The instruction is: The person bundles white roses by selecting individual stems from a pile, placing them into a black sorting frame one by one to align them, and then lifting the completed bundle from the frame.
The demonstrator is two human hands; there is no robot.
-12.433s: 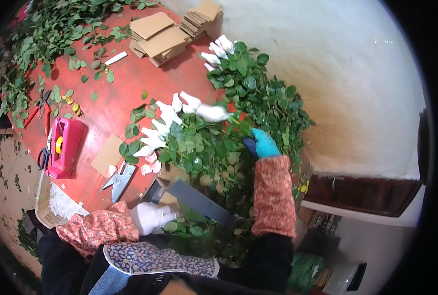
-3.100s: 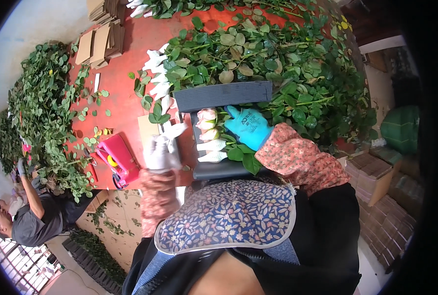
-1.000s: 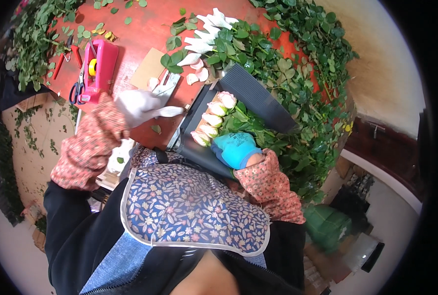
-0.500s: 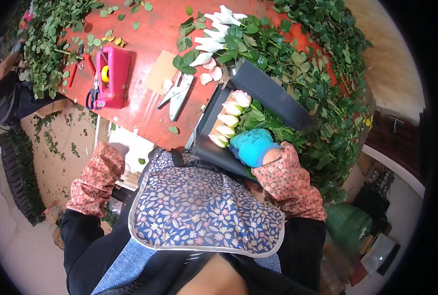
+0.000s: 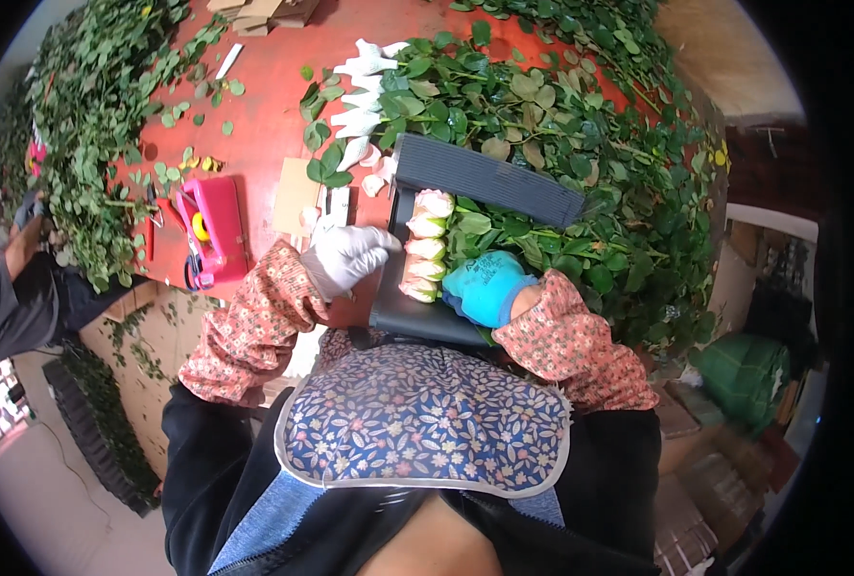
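five pink roses (image 5: 425, 249), counted, lie in a column in your black tray (image 5: 417, 317), heads toward its left side. your teal-gloved right hand (image 5: 489, 288), dark print on its back too small to read, rests just beside the lower heads; its fingers are hidden, so grip cannot be told. your white-gloved left hand (image 5: 353, 259) is half curled at the tray's left edge; cannot tell if it holds anything. farther out: at least five white-sleeved buds (image 5: 360, 100); one pink tape dispenser (image 5: 227, 226), one yellow roll (image 5: 200, 227) in it.
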